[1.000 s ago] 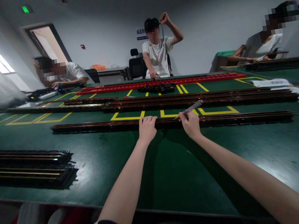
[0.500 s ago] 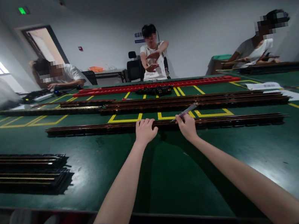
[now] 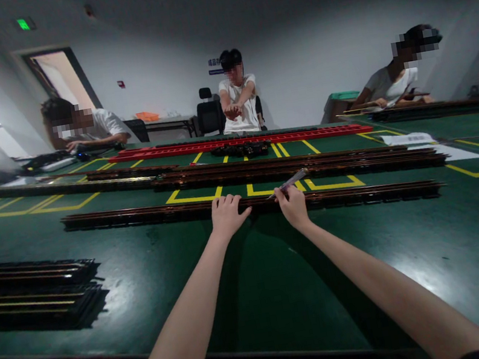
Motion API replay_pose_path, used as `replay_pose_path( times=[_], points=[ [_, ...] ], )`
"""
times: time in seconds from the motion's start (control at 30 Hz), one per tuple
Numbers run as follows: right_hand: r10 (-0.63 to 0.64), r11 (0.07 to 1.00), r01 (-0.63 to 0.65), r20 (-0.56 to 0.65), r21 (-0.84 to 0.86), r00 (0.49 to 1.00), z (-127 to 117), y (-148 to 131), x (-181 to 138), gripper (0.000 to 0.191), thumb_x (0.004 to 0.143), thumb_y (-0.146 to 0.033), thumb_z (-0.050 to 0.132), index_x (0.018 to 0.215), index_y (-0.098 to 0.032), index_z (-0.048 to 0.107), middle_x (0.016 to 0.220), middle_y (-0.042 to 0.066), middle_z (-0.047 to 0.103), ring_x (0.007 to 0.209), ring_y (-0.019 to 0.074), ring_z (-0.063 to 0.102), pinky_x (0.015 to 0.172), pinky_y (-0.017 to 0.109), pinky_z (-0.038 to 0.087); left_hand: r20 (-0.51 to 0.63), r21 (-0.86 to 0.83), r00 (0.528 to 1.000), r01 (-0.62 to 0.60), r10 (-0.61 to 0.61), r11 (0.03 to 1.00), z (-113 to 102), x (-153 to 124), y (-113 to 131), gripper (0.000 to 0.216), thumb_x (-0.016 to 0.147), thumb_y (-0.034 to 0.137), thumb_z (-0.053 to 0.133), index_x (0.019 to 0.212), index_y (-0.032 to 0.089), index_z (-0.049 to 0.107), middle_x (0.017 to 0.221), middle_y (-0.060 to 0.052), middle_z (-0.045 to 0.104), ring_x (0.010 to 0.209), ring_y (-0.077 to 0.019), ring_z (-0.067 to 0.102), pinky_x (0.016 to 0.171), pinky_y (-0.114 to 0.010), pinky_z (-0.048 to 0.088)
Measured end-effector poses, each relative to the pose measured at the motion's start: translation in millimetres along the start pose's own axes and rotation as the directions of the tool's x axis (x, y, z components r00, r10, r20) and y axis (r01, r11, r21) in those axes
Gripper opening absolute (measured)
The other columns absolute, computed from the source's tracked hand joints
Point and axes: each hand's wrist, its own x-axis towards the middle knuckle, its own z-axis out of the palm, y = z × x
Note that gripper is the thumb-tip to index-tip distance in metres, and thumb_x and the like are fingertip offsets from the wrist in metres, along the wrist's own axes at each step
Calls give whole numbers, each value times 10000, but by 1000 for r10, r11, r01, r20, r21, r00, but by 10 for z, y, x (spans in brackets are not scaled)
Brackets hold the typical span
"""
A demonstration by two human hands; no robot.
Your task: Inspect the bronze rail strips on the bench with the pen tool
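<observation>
A long dark strip (image 3: 135, 216) with copper-coloured edges lies across the green table (image 3: 274, 278), left to right. My left hand (image 3: 226, 215) rests on the strip's near side with its fingers curled over the top edge. My right hand (image 3: 292, 205) is just to the right, fingers closed on thin metal tweezers (image 3: 289, 182) that point up and to the right, and the hand also touches the strip.
More long dark strips (image 3: 292, 166) lie behind, over yellow floor-style markings. A stack of strips (image 3: 28, 291) sits at the near left. A red rail (image 3: 233, 141) runs along the far side. Three people sit at the far edge; the middle one (image 3: 236, 99) holds both arms forward.
My hands keep their places on the strip while the view shifts a little. The person in the middle has lowered a raised arm and now holds both arms forward.
</observation>
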Motion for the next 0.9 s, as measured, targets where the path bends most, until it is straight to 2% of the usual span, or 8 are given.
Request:
replay_pose_path(
  times=[0.37,0.6,0.9],
  points=[
    [7,1000,-8,33,28,999,16,39,-9,362,895,-452,460,632,-220,549,685,56,613,710,233,574,751,418,435,-16,13,1000,-4,4,1000,13,-8,18,448,906,466,426,1195,167,595,1196,-121,630,1145,-295,534,1031,-477,334],
    [-5,1000,5,12,-5,1000,0,10,-11,373,892,-449,451,611,-220,533,686,54,606,702,228,567,765,417,426,-43,-1,999,-33,33,999,36,-12,20,406,911,430,411,1202,214,594,1209,-108,628,1174,-302,519,1070,-521,300],
    [-6,1000,5,15,21,1000,-1,-10,-21,384,891,-480,451,616,-226,532,691,54,619,695,225,563,756,416,429,-58,-20,997,-45,44,999,14,-27,40,379,910,366,411,1206,215,593,1197,-103,633,1170,-294,522,1088,-537,281]
  ],
)
